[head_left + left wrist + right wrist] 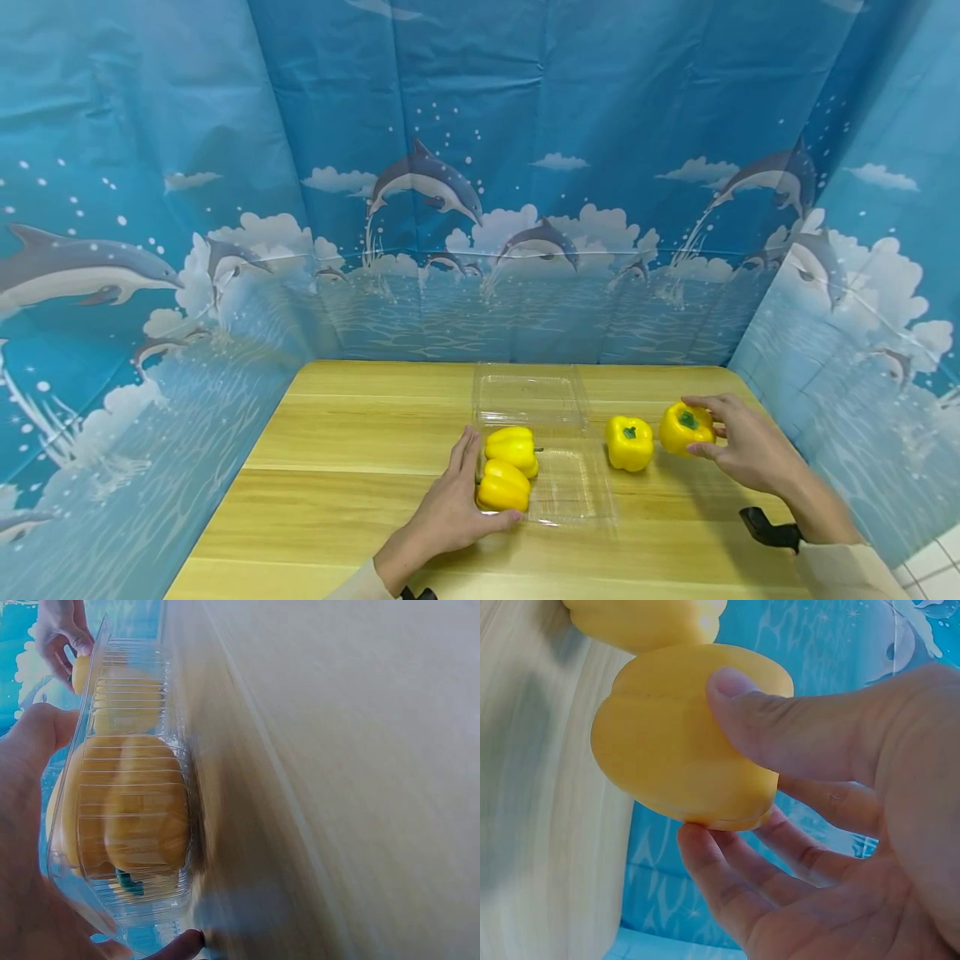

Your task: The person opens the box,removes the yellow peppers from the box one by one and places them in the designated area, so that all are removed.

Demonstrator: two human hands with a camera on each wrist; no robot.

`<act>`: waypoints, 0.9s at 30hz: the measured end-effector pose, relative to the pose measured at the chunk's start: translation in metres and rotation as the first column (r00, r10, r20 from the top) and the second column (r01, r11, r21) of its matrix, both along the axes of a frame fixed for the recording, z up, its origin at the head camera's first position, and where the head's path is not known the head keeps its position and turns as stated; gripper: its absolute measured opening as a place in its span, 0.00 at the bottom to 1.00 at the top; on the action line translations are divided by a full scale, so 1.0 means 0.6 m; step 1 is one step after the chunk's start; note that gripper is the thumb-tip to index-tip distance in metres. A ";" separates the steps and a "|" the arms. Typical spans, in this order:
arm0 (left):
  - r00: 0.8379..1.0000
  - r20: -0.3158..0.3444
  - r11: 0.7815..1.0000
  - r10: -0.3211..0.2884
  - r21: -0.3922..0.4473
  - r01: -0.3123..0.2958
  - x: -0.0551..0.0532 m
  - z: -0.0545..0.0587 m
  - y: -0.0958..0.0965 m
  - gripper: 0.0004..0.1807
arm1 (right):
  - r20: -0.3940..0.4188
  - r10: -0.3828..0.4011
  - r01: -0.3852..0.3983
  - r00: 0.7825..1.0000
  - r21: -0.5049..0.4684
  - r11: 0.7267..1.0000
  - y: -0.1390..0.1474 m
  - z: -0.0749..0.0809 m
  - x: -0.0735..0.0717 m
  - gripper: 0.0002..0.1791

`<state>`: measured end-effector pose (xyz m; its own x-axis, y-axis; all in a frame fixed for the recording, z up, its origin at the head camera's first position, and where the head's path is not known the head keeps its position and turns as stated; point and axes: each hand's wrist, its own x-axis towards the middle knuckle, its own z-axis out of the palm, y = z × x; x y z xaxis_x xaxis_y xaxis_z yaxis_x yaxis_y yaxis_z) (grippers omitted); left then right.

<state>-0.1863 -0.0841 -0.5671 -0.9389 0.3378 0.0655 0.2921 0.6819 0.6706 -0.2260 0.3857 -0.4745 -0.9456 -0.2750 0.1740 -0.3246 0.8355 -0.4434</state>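
My right hand (752,446) holds a yellow bell pepper (686,427) with a green stem, thumb on one side and fingers on the other. In the right wrist view this pepper (679,742) shows smooth and rounded under the thumb. Just left of it, another yellow bell pepper (629,443) stands stem up on the table. My left hand (450,504) grips the left end of a clear plastic clamshell container (573,483), thumb along its near edge. Inside, at that end, two yellow bell peppers (512,450) lie on their sides, also seen through the ribbed container wall (135,772).
The container's lid (528,396) lies folded back toward the far edge of the wooden table (337,450). Blue curtains with dolphins (427,183) hang behind the table and on both sides. White floor tiles (937,562) show at the lower right.
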 end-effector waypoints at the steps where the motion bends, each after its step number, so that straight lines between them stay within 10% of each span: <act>1: 1.000 0.000 1.000 0.000 -0.001 0.000 0.000 0.000 0.000 0.77 | 0.004 0.005 -0.005 1.000 -0.008 1.000 0.001 -0.002 -0.001 0.41; 27: 1.000 -0.012 1.000 -0.007 -0.015 0.006 -0.002 -0.003 -0.001 0.77 | 0.023 0.003 -0.002 1.000 -0.012 1.000 0.011 -0.042 -0.011 0.39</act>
